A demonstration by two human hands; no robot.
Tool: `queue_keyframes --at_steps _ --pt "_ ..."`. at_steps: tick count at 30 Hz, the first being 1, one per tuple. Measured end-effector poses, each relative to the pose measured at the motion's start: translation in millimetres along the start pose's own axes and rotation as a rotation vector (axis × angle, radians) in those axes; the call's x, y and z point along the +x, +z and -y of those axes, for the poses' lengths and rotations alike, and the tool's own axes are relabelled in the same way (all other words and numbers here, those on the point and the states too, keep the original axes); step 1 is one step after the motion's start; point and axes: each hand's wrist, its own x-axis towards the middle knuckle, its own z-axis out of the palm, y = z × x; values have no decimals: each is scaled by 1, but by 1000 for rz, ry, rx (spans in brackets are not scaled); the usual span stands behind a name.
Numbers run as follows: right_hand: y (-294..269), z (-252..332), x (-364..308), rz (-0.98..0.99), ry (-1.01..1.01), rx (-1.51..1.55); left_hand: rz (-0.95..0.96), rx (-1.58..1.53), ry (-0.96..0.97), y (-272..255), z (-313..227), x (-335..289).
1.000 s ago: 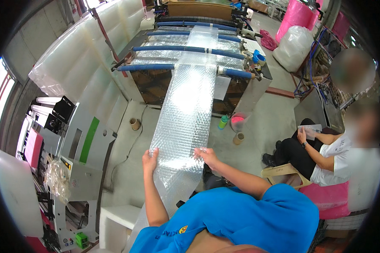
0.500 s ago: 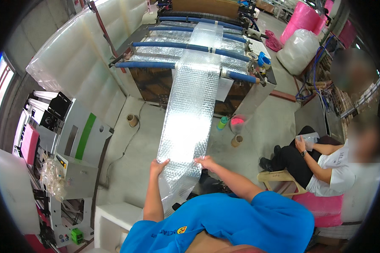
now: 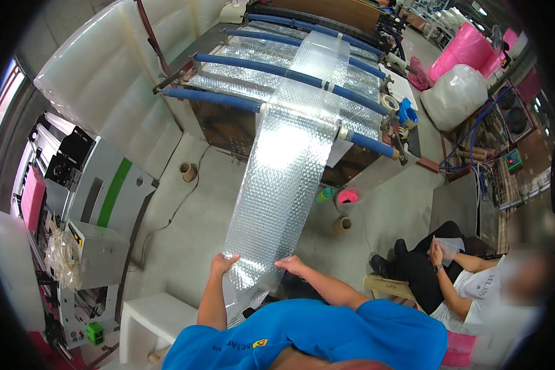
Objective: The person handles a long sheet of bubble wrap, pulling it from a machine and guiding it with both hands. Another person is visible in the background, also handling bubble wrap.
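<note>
We have the bubble-wrap strip (image 3: 280, 191) running from rollers (image 3: 216, 99) at upper centre to our left hand (image 3: 222, 264) and right hand (image 3: 291, 265) at lower centre, a machine (image 3: 102, 250) at left, a seated person (image 3: 468, 290) at lower right.

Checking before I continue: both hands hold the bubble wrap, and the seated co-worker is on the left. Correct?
Wrong side: the head view shows the co-worker on the right. The left hand and right hand hold the bubble wrap.
</note>
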Motion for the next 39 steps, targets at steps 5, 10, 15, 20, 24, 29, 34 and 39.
queue_keyframes --at_steps 5,10,15,20,24,29,34,39 --pt "-6 -11 12 94 57 -116 54 189 -149 17 1 9" --pt "-35 1 32 -12 12 -130 20 79 -75 21 -17 49" --pt "-71 42 67 -202 -5 -44 -122 103 -61 19 -75 87" --pt "-117 89 81 -238 -48 -6 -82 -23 2 9 -146 101" --pt "-134 123 77 -314 -105 154 -148 -57 64 -4 -191 106" --pt "-133 147 60 -377 -251 256 -164 -296 253 -18 -211 107" --pt "-103 137 37 -213 -322 638 32 -478 192 -24 -171 75" --pt "-57 102 9 -150 -189 652 191 -358 260 -21 -118 42"
